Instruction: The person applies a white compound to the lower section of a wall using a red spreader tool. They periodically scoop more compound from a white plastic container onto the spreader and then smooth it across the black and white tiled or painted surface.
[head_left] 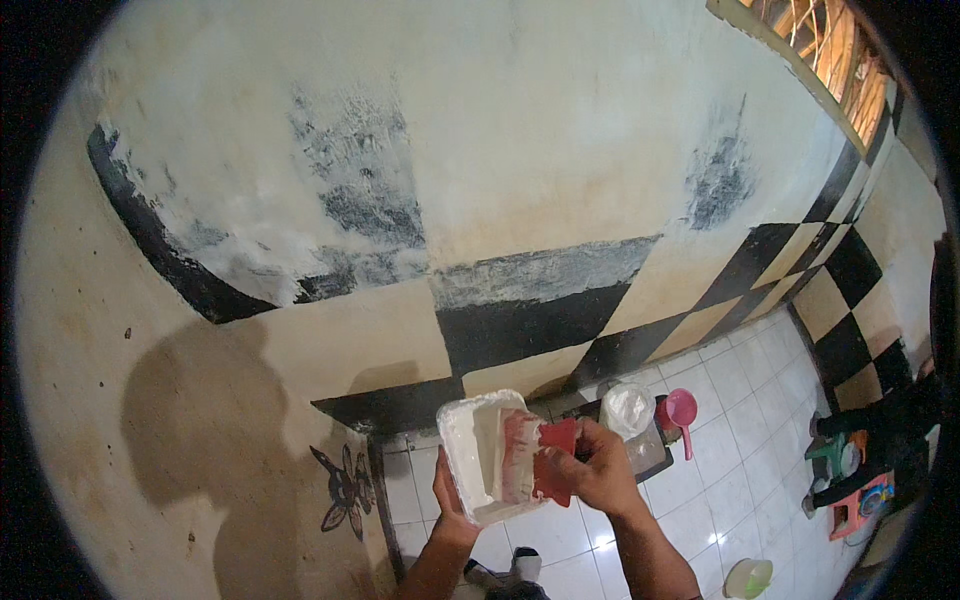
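My left hand [456, 497] grips a white rectangular tub [449, 432] by its near left side, tilted toward me. Off-white paste [468, 448] coats its inside. In my right hand [607, 474], thumb on top, is a wide red putty scraper [556, 468]. Its smeared blade lies over the tub's right part, hiding some of the inside; whether it touches the paste I cannot tell. Beyond both hands stands a wall [540, 130] with black and cream squares low down. Patchy white smears cover parts of its dark areas, mainly at left and centre.
On the white tiled floor [720, 440] sit a plastic-covered container [628, 410], a pink dipper [682, 408] and a pale bowl [748, 577]. A person's dark-clothed legs [870, 420] are at far right, beside a red stool [848, 512]. My feet [524, 566] are below the tub.
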